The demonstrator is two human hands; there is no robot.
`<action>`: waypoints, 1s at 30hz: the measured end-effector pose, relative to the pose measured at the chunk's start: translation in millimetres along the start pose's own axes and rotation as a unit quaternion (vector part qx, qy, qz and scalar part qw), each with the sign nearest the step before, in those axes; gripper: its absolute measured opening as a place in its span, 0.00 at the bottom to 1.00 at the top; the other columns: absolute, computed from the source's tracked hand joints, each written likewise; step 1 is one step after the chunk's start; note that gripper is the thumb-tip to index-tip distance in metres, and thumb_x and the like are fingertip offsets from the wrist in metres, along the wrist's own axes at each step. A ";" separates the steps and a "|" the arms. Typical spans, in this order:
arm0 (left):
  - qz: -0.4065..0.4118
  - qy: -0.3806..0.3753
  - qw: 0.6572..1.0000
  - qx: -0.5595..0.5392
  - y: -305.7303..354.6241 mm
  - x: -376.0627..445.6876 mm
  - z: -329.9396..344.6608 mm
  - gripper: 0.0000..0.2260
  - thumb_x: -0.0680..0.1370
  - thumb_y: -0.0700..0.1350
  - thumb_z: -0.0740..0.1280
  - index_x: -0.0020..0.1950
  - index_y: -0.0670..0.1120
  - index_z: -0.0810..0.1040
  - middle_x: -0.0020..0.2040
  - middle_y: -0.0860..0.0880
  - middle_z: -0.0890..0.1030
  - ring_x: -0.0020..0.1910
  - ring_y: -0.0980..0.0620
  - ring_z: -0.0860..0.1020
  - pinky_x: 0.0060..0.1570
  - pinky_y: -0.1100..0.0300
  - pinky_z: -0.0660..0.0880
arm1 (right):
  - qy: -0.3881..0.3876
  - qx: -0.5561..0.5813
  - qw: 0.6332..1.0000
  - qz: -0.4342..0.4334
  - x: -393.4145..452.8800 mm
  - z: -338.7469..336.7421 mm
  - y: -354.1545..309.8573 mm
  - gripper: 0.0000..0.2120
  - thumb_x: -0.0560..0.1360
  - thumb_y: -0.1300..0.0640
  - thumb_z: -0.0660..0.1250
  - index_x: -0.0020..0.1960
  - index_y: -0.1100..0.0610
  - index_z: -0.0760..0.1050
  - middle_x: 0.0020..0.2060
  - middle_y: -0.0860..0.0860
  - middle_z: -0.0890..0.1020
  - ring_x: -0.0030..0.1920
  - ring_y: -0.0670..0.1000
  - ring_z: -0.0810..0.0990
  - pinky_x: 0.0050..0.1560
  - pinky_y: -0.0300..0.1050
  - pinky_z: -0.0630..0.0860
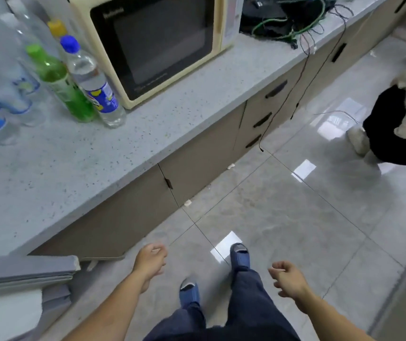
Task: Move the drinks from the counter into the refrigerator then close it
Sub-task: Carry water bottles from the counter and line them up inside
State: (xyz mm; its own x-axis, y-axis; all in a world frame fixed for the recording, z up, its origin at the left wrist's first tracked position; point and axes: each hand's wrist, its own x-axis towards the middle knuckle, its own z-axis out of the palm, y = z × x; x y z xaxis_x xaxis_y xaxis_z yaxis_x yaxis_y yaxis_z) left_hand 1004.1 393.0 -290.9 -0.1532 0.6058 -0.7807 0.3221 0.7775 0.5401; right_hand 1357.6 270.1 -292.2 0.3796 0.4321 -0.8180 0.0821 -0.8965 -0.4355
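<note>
a: where are the drinks?

b: all on the counter (56, 168), bunched at about 10 o'clock in the view. a green bottle (60, 82) with a green cap stands upright, touching a clear bottle with a blue cap (93, 84) just to its 3 o'clock side. a yellow cap (56, 27) shows behind them, at their 12 o'clock. further toward 9 o'clock there are more clear bottles (2, 77) with blue and yellow labels, too blurred to count.

a: and the hands?

b: both empty and low over the floor (295, 212), well apart from the bottles. the left hand (150, 258) sits around 6 o'clock, fingers loosely curled, gripping nothing. the right hand (286, 276) is at about 5 o'clock, fingers also half curled, nothing in it.

a: anything near the bottles?

b: a cream microwave (152, 43) stands just beside the blue-capped bottle, at its 2 o'clock. past the microwave, toward 1 o'clock, a tangle of black and green cables (293, 20) lies on the counter, with thin wires hanging over the edge past the drawers (266, 112).

a: the refrigerator?

b: a grey slab edge (24, 271) shows at 8 o'clock below the counter; i cannot tell if it is the door. another person (403, 114) crouches on the floor at 3 o'clock.
</note>
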 end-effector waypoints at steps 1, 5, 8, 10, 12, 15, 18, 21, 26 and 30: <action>0.001 0.012 1.000 -0.012 9.7 1.0 4.0 0.04 0.79 0.45 0.63 0.50 0.51 0.78 0.48 0.45 0.82 0.41 0.48 0.79 0.42 0.55 0.79 | -0.008 -0.016 1.000 0.004 12.5 -7.5 -10.6 0.05 0.77 0.57 0.67 0.50 0.57 0.74 0.39 0.56 0.79 0.36 0.53 0.73 0.34 0.43 0.72; -0.015 0.072 0.994 -0.078 39.9 -1.0 15.8 0.04 0.79 0.47 0.65 0.52 0.52 0.78 0.48 0.45 0.82 0.42 0.49 0.80 0.40 0.57 0.79 | -0.030 -0.082 0.996 -0.002 60.0 -32.9 -63.4 0.04 0.76 0.59 0.68 0.48 0.59 0.75 0.32 0.54 0.75 0.31 0.53 0.70 0.30 0.40 0.67; -0.027 0.133 0.983 -0.126 56.1 -9.5 24.9 0.04 0.79 0.47 0.65 0.52 0.52 0.78 0.47 0.45 0.83 0.42 0.49 0.81 0.37 0.59 0.79 | -0.054 -0.120 0.990 -0.041 85.6 -32.7 -123.7 0.04 0.75 0.60 0.69 0.49 0.60 0.76 0.29 0.54 0.75 0.29 0.53 0.70 0.28 0.40 0.67; -0.045 0.160 0.975 -0.146 65.4 -16.8 28.0 0.03 0.80 0.47 0.65 0.52 0.53 0.77 0.48 0.46 0.82 0.44 0.49 0.82 0.35 0.60 0.78 | -0.094 -0.155 0.979 -0.091 93.7 -15.4 -169.6 0.05 0.75 0.60 0.68 0.50 0.58 0.76 0.30 0.54 0.76 0.30 0.54 0.72 0.29 0.41 0.69; -0.047 0.183 0.965 -0.180 72.4 -24.2 26.5 0.03 0.80 0.48 0.65 0.53 0.53 0.77 0.49 0.47 0.82 0.45 0.49 0.82 0.35 0.61 0.78 | -0.140 -0.175 0.964 -0.146 85.6 12.7 -218.0 0.07 0.76 0.58 0.68 0.54 0.56 0.76 0.36 0.55 0.80 0.34 0.54 0.77 0.34 0.45 0.75; -0.012 0.219 0.947 -0.236 88.7 -33.8 10.0 0.05 0.79 0.47 0.67 0.54 0.50 0.78 0.49 0.47 0.83 0.43 0.51 0.82 0.34 0.64 0.78 | -0.219 -0.195 0.923 -0.249 52.2 63.7 -286.5 0.08 0.77 0.58 0.68 0.56 0.53 0.77 0.44 0.54 0.82 0.43 0.53 0.81 0.46 0.50 0.80; 0.029 0.253 0.927 -0.275 112.1 -41.5 -23.9 0.04 0.80 0.50 0.67 0.54 0.53 0.79 0.49 0.50 0.83 0.47 0.51 0.83 0.36 0.64 0.78 | -0.290 -0.206 0.866 -0.351 4.9 116.3 -348.1 0.07 0.77 0.56 0.69 0.56 0.52 0.77 0.45 0.51 0.82 0.44 0.50 0.81 0.50 0.48 0.79; 0.080 0.300 0.898 -0.310 143.0 -42.4 -70.0 0.04 0.81 0.48 0.67 0.54 0.53 0.79 0.48 0.50 0.83 0.47 0.50 0.83 0.39 0.62 0.80 | -0.343 -0.195 0.812 -0.431 -44.0 166.5 -402.5 0.07 0.78 0.54 0.68 0.56 0.50 0.77 0.44 0.50 0.81 0.42 0.47 0.80 0.48 0.45 0.79; 0.148 0.415 0.830 -0.342 217.1 -23.9 -165.5 0.07 0.79 0.47 0.67 0.56 0.56 0.77 0.53 0.50 0.82 0.49 0.51 0.82 0.42 0.58 0.81 | -0.341 -0.165 0.761 -0.528 -111.7 254.9 -490.3 0.11 0.76 0.52 0.68 0.58 0.48 0.76 0.44 0.45 0.80 0.35 0.43 0.79 0.38 0.43 0.78; 0.154 0.456 0.780 -0.399 277.7 -0.3 -241.0 0.15 0.78 0.47 0.68 0.64 0.53 0.74 0.56 0.51 0.80 0.52 0.50 0.80 0.55 0.48 0.80 | -0.290 -0.177 0.722 -0.603 -153.3 321.1 -569.2 0.20 0.77 0.52 0.68 0.68 0.51 0.73 0.58 0.48 0.78 0.55 0.50 0.80 0.60 0.49 0.77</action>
State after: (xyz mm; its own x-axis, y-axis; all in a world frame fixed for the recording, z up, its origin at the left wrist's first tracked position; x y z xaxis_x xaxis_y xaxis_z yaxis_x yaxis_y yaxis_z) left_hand 868.5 649.4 -65.0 -0.9019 0.3701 -0.2228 -0.1531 0.2083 0.9660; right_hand 956.8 745.7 -39.6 -0.6058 0.7956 0.0110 0.2992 0.2406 -0.9233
